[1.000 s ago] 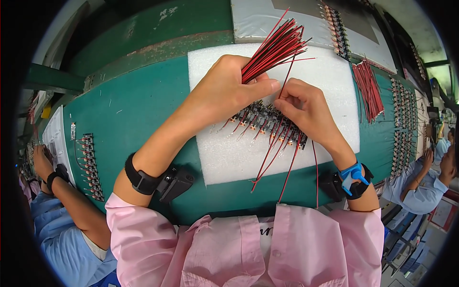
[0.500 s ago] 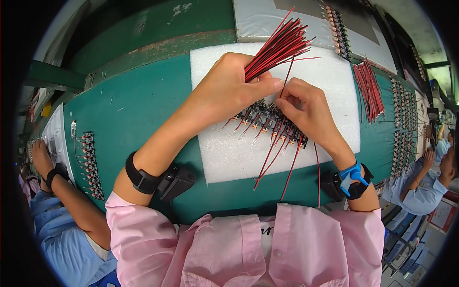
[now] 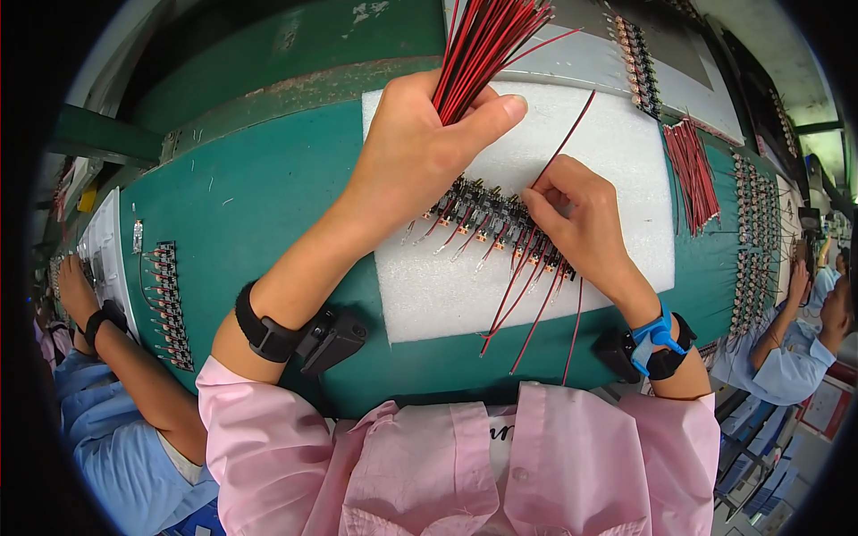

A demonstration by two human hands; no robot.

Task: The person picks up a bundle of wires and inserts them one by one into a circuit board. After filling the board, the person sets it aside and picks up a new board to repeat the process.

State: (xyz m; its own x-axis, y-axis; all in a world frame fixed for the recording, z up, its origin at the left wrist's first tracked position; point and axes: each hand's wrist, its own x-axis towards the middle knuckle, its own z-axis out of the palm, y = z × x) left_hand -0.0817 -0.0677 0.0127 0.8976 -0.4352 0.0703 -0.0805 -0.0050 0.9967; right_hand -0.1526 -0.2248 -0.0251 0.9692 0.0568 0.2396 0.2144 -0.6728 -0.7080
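Note:
My left hand [image 3: 420, 147] is closed round a thick bundle of red and black wires [image 3: 487, 58], whose ends fan out above it. In a pinch, my right hand [image 3: 576, 210] holds a single red-and-black wire [image 3: 568, 134] that slants up and to the right. Under my right fingers lies a row of small circuit boards [image 3: 483, 210] on a white foam sheet [image 3: 429, 308]. Several wires [image 3: 527, 308] run from the right part of the row toward me, past the foam's near edge. The lower end of the pinched wire is hidden by my fingers.
More red wires [image 3: 693, 174] lie right of the foam, beside rows of boards [image 3: 755, 237]. Another board strip [image 3: 636, 62] rests on a grey box [image 3: 572, 54] at the back. A board strip [image 3: 167, 304] lies at left on the green table [image 3: 259, 196]. Co-workers sit at both sides.
My left hand with the wire bundle has moved up and left, away from the right hand. The pinched wire now leans further right, and its lower end has come down toward the boards.

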